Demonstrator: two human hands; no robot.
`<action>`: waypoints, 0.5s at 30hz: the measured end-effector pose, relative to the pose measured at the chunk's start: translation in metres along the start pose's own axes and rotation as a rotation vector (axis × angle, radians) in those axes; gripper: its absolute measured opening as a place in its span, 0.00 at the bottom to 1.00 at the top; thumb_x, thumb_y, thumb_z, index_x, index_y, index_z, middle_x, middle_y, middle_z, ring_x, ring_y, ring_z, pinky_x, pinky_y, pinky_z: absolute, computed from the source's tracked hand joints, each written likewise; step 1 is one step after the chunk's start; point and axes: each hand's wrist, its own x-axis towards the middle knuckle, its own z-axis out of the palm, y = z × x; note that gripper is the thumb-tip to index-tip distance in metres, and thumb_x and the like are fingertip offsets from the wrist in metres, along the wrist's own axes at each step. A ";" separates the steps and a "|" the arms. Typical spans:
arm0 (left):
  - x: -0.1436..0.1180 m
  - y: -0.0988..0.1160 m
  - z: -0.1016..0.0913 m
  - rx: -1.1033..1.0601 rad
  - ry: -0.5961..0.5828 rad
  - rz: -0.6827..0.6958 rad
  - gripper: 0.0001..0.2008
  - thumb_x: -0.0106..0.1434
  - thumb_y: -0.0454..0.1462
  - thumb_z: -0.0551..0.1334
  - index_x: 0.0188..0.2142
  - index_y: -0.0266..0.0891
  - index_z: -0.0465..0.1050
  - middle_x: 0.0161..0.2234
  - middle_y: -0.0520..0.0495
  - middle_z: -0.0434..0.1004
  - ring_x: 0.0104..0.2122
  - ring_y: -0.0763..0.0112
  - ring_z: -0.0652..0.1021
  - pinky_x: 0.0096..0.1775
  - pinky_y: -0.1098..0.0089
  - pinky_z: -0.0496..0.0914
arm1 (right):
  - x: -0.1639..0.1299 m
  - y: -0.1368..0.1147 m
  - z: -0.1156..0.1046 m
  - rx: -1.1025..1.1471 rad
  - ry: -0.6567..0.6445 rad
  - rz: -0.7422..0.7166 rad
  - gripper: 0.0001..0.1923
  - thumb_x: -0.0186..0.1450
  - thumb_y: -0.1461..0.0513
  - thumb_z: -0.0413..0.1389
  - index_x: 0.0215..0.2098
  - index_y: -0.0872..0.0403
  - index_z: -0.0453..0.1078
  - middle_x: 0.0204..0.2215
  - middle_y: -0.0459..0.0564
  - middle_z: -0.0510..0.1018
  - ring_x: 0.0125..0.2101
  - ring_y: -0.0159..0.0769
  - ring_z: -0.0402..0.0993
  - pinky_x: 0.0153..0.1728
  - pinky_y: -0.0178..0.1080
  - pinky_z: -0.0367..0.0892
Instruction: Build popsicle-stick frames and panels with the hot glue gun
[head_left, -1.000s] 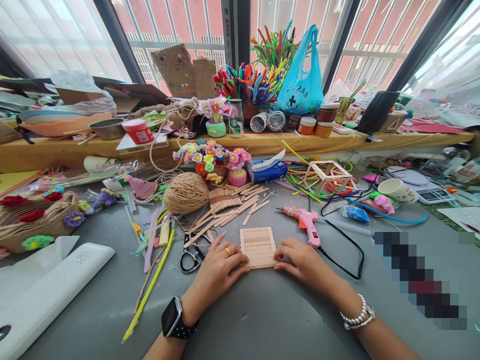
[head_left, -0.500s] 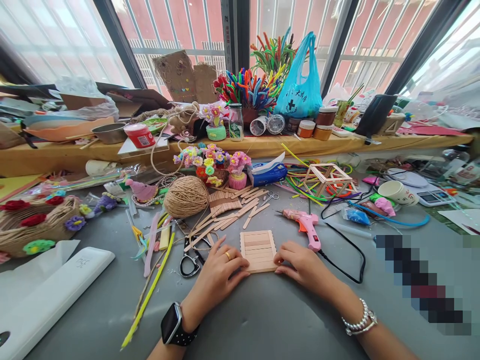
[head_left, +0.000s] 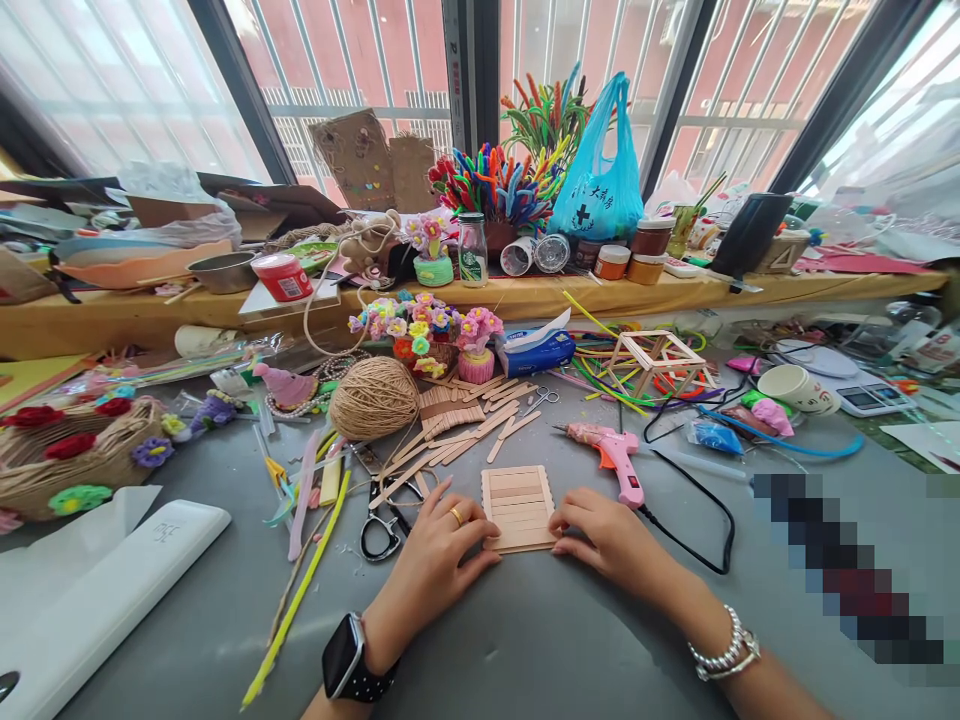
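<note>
Flowers [head_left: 481,327] in pot [head_left: 475,368], hands [head_left: 441,537] [head_left: 609,537] at panel [head_left: 519,508]

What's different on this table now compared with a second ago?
Nothing was picked up or let go. The whole scene sits slightly lower in the picture, apparently because the view tilted up. The left hand and right hand stay at the near corners of the wooden stick panel; the glue gun and ball of twine lie as before.
</note>
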 end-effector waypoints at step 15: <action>-0.001 0.001 -0.002 -0.028 -0.035 -0.032 0.05 0.54 0.38 0.60 0.32 0.42 0.69 0.30 0.52 0.71 0.33 0.69 0.71 0.52 0.52 0.55 | -0.001 0.010 -0.007 -0.051 0.026 -0.001 0.08 0.62 0.65 0.47 0.32 0.53 0.67 0.29 0.49 0.71 0.32 0.35 0.66 0.31 0.35 0.60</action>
